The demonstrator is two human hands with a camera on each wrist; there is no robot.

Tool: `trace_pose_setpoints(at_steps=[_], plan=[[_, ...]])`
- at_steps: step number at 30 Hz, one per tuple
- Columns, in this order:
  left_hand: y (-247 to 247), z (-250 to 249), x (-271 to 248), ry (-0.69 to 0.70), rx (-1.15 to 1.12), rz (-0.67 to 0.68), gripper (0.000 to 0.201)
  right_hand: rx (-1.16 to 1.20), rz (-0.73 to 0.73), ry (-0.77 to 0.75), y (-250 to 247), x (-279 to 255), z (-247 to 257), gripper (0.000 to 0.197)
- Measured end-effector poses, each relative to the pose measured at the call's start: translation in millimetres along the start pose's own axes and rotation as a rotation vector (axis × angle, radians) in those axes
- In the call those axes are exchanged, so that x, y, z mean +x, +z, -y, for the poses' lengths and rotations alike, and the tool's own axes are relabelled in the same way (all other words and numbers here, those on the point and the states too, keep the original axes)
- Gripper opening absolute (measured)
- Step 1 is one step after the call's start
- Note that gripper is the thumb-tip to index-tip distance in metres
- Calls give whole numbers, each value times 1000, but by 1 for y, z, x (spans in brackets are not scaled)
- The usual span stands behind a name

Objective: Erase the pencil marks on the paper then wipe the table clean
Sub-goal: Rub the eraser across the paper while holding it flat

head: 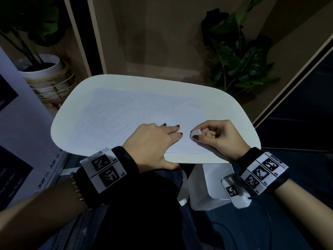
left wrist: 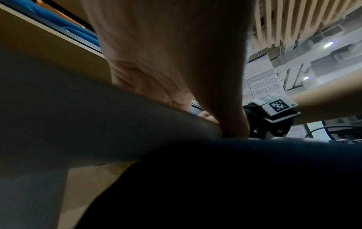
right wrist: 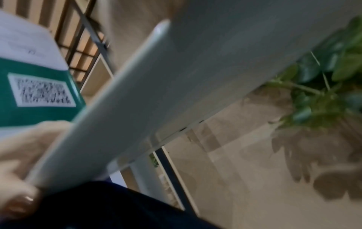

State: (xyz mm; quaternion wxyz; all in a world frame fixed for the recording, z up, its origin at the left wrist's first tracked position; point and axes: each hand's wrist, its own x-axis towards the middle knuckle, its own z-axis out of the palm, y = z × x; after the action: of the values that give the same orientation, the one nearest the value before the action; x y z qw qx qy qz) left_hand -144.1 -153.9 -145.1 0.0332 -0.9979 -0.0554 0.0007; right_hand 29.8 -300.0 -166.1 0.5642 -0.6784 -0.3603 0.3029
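Pinching the eraser (head: 196,132), the right hand (head: 219,137) works beside the flat left hand (head: 153,141) (pressing the paper (head: 126,112)).

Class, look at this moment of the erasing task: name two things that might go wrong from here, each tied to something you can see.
1. The paper overhangs the table at its near edge, so rubbing there may crease or tear it.
2. The left hand presses only the near part; the far part could buckle or slide.
3. Faint marks in dim light may get missed by the eraser in the right hand.
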Motion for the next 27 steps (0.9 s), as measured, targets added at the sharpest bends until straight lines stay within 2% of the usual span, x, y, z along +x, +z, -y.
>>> trace_pose_setpoints(at_steps=[2,5,7,11,16,20,24,27], plan=[[0,0,0,1,0,1,81,2,-18,-5,1,1,0,12],[1,1,0,5,1,-8,81,-9,-263,-67,3,7,-7,4],[1,1,0,6,1,-10,81,38,-350,-72,2,10,-9,9],[1,0,-1,5,7,-8,82,85,-331,-52,2,8,-10,8],[1,0,-1,1,2,1,81,-13,-149,-20,1,3,-6,5],[-2,-1,-1,-13,5,26,81,-12,-266,-31,2,5,-6,2],[-3,-1,0,-26,4,42,78,5,-200,-7,1,4,-6,4],[-3,-1,0,-21,15,43,79,18,-296,-19,2,7,-6,3]])
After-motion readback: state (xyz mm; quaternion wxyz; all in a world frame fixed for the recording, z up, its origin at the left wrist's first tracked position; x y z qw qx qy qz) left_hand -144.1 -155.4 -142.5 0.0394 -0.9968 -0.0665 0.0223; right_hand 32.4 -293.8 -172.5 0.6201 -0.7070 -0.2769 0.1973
